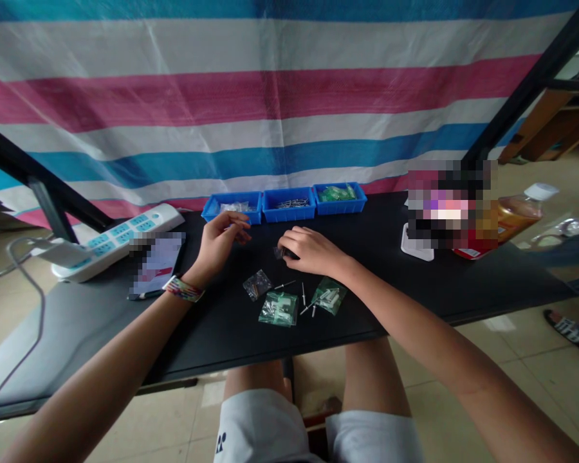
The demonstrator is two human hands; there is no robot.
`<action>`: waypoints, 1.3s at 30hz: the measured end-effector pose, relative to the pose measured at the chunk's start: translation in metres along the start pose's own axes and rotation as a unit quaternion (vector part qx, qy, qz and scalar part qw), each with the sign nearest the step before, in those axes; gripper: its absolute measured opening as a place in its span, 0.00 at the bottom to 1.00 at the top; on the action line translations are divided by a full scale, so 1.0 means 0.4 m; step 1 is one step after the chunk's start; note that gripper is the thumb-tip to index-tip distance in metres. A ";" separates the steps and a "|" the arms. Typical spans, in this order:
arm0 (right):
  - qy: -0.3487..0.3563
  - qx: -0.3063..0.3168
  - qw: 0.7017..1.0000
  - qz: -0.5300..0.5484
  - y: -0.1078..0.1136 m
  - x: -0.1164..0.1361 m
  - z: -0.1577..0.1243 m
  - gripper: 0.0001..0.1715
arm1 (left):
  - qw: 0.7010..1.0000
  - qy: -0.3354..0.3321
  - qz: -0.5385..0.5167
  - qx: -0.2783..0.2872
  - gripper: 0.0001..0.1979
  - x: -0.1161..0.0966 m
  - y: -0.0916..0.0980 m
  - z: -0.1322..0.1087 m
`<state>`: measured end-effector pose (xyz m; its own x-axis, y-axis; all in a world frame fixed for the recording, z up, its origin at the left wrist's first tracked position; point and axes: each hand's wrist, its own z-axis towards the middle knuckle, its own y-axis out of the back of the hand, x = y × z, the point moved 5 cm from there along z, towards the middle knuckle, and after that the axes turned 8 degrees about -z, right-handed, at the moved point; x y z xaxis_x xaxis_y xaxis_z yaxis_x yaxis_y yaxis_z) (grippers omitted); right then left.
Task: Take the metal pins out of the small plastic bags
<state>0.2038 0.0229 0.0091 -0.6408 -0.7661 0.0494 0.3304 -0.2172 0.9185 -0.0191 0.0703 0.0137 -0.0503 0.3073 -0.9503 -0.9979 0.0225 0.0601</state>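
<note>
My left hand [222, 236] hovers at the front of the left blue bin [207, 215], fingers loosely bent and apart, with nothing visible in them. That bin contains clear plastic bags [236, 207]. Over the middle of the table, the fingers of my right hand [311, 249] are closed on a small clear plastic bag [277, 253], mostly hidden beneath them. Nearer to me lie another small clear bag [257, 285] with small parts inside, a green bag [278, 309] and a second green bag [329, 296] with white pieces. Several loose rivets [303, 294] are scattered between them.
The middle blue bin [289, 213] holds metal rivets, the right blue bin [340, 206] green bags. On the black table [212, 347] a power strip [120, 239] and a phone [159, 263] lie left; a bottle [518, 212] stands right. A striped sheet [270, 96] hangs behind.
</note>
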 end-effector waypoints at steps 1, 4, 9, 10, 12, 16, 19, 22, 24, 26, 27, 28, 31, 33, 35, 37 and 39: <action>0.003 -0.001 1.000 -0.009 0.001 -0.002 0.000 0.06 | 1.000 0.000 -0.003 0.005 0.10 0.001 0.000 0.001; 0.011 -0.004 1.000 -0.013 0.009 -0.003 -0.002 0.07 | 1.000 0.002 -0.024 0.011 0.10 0.003 0.003 0.005; -0.072 -0.072 0.986 0.135 0.016 -0.023 0.003 0.07 | 0.999 -0.002 -0.026 0.029 0.10 -0.004 -0.003 0.000; -0.105 -0.096 0.968 0.204 0.011 -0.033 0.005 0.06 | 0.999 -0.009 -0.016 0.041 0.11 -0.009 -0.009 -0.004; -0.175 -0.131 0.903 0.370 -0.013 -0.055 0.008 0.06 | 0.996 -0.030 0.015 0.085 0.14 -0.022 -0.027 -0.017; -0.256 -0.120 0.721 0.633 -0.072 -0.066 0.012 0.19 | 0.967 -0.116 0.122 0.194 0.18 -0.053 -0.074 -0.052; -0.261 -0.112 0.657 0.698 -0.077 -0.059 0.012 0.26 | 0.942 -0.180 0.165 0.231 0.17 -0.070 -0.095 -0.072; -0.260 -0.116 0.632 0.721 -0.068 -0.056 0.011 0.26 | 0.937 -0.207 0.170 0.222 0.17 -0.077 -0.098 -0.076; -0.263 -0.108 0.633 0.720 -0.064 -0.055 0.013 0.24 | 0.938 -0.218 0.172 0.208 0.16 -0.080 -0.096 -0.077; -0.265 -0.100 0.656 0.699 -0.059 -0.055 0.013 0.21 | 0.940 -0.221 0.172 0.196 0.14 -0.082 -0.093 -0.077; -0.267 -0.104 0.674 0.681 -0.055 -0.056 0.012 0.20 | 0.942 -0.216 0.170 0.191 0.13 -0.082 -0.092 -0.076; -0.267 -0.115 0.692 0.661 -0.050 -0.058 0.011 0.18 | 0.946 -0.206 0.165 0.187 0.13 -0.080 -0.090 -0.075; -0.255 -0.136 0.734 0.614 -0.034 -0.053 0.008 0.15 | 0.961 -0.151 0.145 0.182 0.16 -0.070 -0.086 -0.070; -0.239 -0.124 0.751 0.603 -0.033 -0.042 0.009 0.16 | 0.968 -0.121 0.133 0.177 0.18 -0.063 -0.085 -0.068; -0.228 -0.115 0.760 0.598 -0.038 -0.033 0.012 0.17 | 0.971 -0.104 0.126 0.172 0.19 -0.058 -0.087 -0.069; -0.228 -0.123 0.761 0.594 -0.044 -0.032 0.014 0.20 | 0.976 -0.086 0.107 0.171 0.20 -0.053 -0.091 -0.070; -0.234 -0.137 0.755 0.597 -0.049 -0.035 0.016 0.22 | 0.981 -0.063 0.068 0.170 0.22 -0.047 -0.093 -0.072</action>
<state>0.2018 0.0418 -0.0069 0.0729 -0.2309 0.9703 0.9561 0.2931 -0.0021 0.0180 0.0361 0.0207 -0.1559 0.4444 -0.8822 -0.9099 0.2829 0.3033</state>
